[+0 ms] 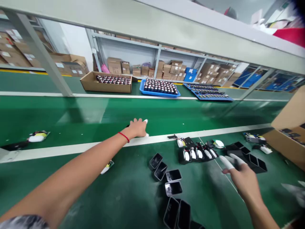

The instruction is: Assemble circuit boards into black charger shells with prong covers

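My left hand [138,128] reaches over the green belt, white covers on the thumb and one fingertip. Those two tips stand apart with nothing visible between them. A small dark thing [127,126], mostly hidden, shows beside that hand. My right hand [245,181], slightly blurred, hovers at the right with white-covered fingers stretched out. Just beyond it lie black housings [256,162]. To its left stands a row of black housings with white parts [199,154] and wires. Several open, hollow black cases [173,188] sit on the green work surface between my arms.
A pale rail [157,139] separates the work surface from the belt [166,111]. Circuit boards with white parts [38,136] lie at the left. Beyond the belt sit a cardboard tray [107,87] and blue trays [159,93] of small parts. A cardboard box [281,143] stands at right.
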{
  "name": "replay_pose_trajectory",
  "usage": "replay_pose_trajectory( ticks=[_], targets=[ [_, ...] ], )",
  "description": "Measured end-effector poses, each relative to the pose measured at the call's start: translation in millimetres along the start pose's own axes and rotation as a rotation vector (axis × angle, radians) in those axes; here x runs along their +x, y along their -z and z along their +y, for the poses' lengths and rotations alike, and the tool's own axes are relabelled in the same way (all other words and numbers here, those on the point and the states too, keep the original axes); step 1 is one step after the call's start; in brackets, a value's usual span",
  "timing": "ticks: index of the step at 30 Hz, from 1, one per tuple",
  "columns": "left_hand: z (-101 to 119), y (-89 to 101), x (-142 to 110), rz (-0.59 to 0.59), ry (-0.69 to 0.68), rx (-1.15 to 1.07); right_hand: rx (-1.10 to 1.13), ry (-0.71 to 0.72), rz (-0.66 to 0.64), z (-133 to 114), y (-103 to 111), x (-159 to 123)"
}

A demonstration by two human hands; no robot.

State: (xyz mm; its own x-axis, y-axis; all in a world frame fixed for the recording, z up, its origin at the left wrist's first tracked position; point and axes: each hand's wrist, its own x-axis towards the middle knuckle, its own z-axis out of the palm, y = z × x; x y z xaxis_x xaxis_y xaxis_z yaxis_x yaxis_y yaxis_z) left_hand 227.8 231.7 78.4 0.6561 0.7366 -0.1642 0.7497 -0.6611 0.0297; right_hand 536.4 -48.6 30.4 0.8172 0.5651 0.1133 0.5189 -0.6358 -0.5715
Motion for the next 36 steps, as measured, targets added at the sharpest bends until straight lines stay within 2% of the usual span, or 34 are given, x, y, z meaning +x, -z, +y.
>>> replay_pose_trajectory(
  ticks=[2, 5, 8, 11, 14, 16, 19, 20, 22, 26, 28, 30, 32, 34, 35, 36],
  targets=[
    [-23.6, -11.3, 12.8, -0.055, 0.030, 0.025, -0.023, -0.091, -0.018, -7.0, 17.3, -11.8],
    [-29.8, -24.6, 27.6, -0.066, 0.028, 0.052, -0.061, -0.128, -0.083, -24.3, 32.0, -31.3],
    [-21.6, -27.8, 33.3, -0.031, 0.013, 0.073, -0.084, 0.030, -0.047, -43.6, 35.6, -52.4],
    [-12.1, -17.6, 26.5, 0.034, -0.045, 0.084, -0.077, 0.320, 0.039, -68.3, 36.1, -78.2],
    [4.3, 7.0, 1.6, 0.123, -0.176, 0.080, -0.051, 0.647, 0.122, -100.8, 36.3, -109.0],
    [22.5, 28.1, -27.0, 0.165, -0.309, 0.066, -0.030, 0.814, 0.090, -122.2, 35.5, -129.2],
    [55.7, 55.5, -81.6, 0.164, -0.566, 0.026, -0.088, 0.932, -0.045, -141.9, 33.1, -155.6],
    [66.7, 61.3, -99.8, 0.139, -0.705, -0.023, -0.115, 0.948, -0.072, -143.7, 32.7, -163.6],
    [87.3, 66.8, -130.8, 0.040, -0.829, -0.122, -0.145, 0.970, -0.076, -140.7, 33.0, -178.6],
    [122.2, 68.1, -162.9, -0.096, -0.858, -0.168, -0.066, 0.884, -0.051, -119.8, 38.0, -203.1],
    [133.3, 75.9, -166.8, -0.114, -0.882, -0.115, 0.034, 0.768, -0.116, -107.2, 41.0, -210.2],
    [135.7, 88.9, -166.9, -0.068, -0.880, -0.093, 0.155, 0.590, -0.256, -92.9, 43.7, -213.0],
    [127.6, 97.0, -166.1, 0.070, -0.801, -0.181, 0.302, 0.358, -0.423, -74.8, 45.4, -212.9],
    [112.4, 87.3, -167.1, 0.200, -0.673, -0.324, 0.518, 0.140, -0.527, -53.2, 45.3, -212.8],
    [104.4, 73.7, -168.9, 0.198, -0.631, -0.351, 0.650, 0.064, -0.521, -42.0, 44.4, -213.5],
    [97.4, 54.8, -171.6, 0.101, -0.621, -0.340, 0.788, 0.015, -0.490, -31.6, 42.8, -214.9]
  ],
)
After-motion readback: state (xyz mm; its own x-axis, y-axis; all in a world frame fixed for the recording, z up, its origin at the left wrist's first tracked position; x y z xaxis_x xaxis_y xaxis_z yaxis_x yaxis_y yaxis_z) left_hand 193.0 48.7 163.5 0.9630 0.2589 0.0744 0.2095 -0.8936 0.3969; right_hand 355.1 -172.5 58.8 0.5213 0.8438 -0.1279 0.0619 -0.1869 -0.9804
